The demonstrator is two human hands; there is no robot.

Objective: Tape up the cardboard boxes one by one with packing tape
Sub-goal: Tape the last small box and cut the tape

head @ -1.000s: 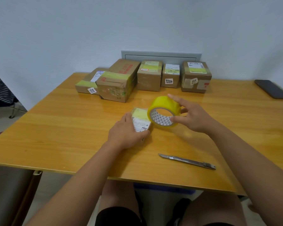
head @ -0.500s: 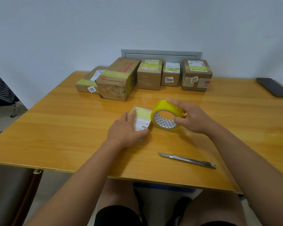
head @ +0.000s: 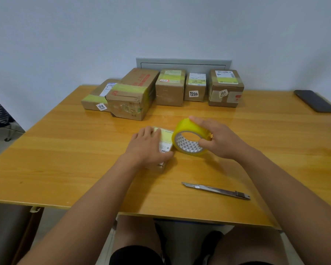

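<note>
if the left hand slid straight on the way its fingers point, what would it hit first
Probably the big cardboard box at the back. The left hand lies on the small box, fingers pointing away and slightly right, with only bare table between; depth is unclear.

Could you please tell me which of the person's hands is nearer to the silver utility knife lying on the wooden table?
Right. The right hand grips the yellow tape roll just beyond the silver utility knife; the left hand rests on the small cardboard box, farther left.
</note>
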